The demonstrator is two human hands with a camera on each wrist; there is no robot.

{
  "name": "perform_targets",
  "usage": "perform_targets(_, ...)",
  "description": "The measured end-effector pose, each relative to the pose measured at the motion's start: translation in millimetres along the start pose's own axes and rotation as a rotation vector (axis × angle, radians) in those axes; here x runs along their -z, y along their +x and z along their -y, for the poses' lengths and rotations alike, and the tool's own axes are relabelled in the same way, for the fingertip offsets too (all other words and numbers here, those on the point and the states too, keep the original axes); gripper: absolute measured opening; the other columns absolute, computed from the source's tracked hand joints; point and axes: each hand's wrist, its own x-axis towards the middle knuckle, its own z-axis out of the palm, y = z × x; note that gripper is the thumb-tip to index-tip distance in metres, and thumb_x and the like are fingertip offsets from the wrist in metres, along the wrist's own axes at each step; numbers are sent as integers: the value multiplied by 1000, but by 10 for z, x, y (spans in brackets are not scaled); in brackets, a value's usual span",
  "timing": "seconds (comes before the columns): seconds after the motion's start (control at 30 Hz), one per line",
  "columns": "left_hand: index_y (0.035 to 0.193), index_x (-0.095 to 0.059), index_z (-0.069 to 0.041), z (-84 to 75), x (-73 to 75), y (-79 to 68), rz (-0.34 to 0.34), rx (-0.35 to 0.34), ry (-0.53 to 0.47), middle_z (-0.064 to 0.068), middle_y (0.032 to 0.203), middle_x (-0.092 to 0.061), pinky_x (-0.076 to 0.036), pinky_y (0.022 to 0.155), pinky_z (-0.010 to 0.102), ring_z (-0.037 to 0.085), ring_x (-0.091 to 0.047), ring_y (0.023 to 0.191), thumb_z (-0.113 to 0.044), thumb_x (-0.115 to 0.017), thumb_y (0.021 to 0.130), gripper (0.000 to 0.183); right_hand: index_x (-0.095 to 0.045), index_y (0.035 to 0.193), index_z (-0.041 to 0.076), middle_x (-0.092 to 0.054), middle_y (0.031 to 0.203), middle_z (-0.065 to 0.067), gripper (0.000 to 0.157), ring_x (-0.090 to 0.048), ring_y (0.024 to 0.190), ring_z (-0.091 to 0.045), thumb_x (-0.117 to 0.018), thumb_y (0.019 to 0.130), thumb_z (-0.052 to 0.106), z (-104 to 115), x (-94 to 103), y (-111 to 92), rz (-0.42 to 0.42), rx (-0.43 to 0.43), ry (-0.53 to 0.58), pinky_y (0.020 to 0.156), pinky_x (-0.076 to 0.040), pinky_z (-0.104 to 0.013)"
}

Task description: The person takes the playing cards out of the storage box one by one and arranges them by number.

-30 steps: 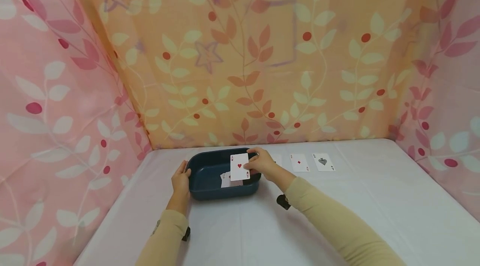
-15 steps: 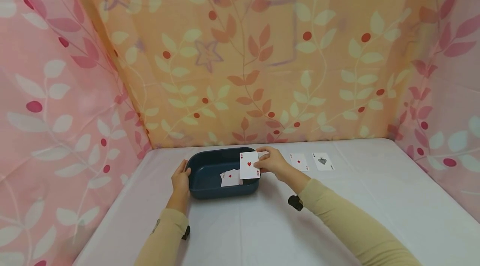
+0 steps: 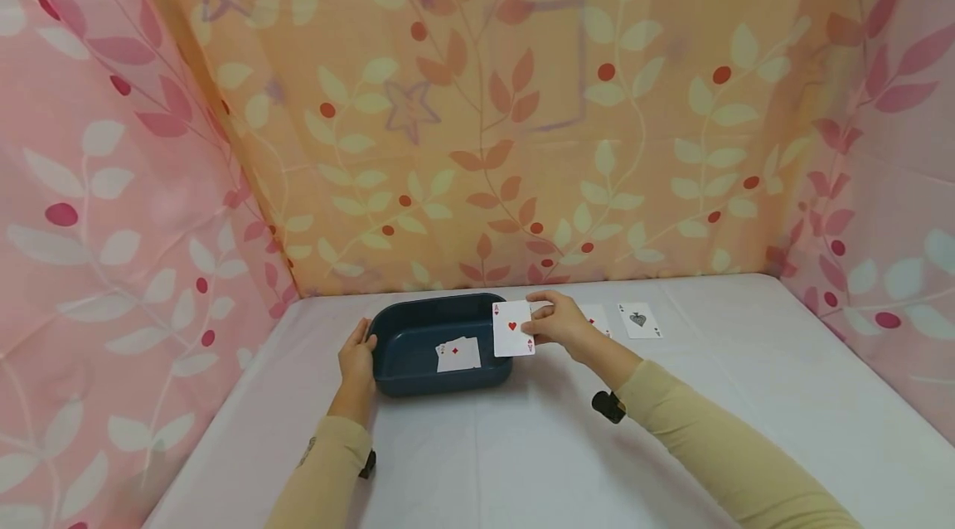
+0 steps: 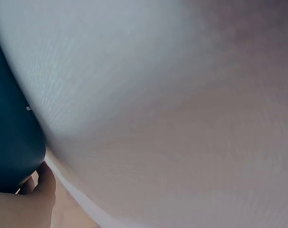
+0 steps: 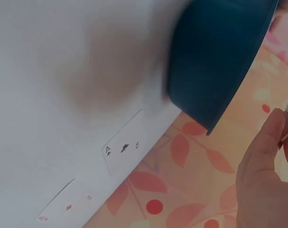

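My left hand (image 3: pixel 356 356) grips the left end of a dark blue plastic basin (image 3: pixel 448 385), thumb at the rim. Over the basin's right end, my right hand (image 3: pixel 563 325) pinches an ace of hearts (image 3: pixel 511 337) by its right edge, its face toward the head camera. A few overlapping cards (image 3: pixel 461 355) lie in the basin, a red diamond on the top one. On the table, an ace of spades (image 3: pixel 639 320) lies to the right; an ace of diamonds (image 5: pixel 69 207) is partly covered by my right hand in the head view. The right wrist view also shows an ace of clubs (image 5: pixel 124 147).
A white cloth (image 3: pixel 477 463) covers the table. Floral curtains hang around it: an orange one (image 3: pixel 485 114) behind the table's back edge and pink ones (image 3: pixel 97 264) at the sides. Dark wrist cameras (image 3: pixel 608 406) sit at both cuffs.
My right hand has moved right with the ace of hearts, from over the basin's cards to its right rim. Those cards now show more fully. My left hand stays on the basin.
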Motion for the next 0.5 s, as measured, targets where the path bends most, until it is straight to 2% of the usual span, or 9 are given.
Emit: perform_targets(0.5, 152, -21, -3, -19, -4, -12, -5, 10, -7, 10, 158, -22, -15, 116, 29, 20, -18, 145, 2, -37, 103, 52, -45, 138, -3, -62, 93, -18, 57, -65, 78, -24, -69, 86, -5, -56, 286, -86, -14, 1, -12, 75, -58, -38)
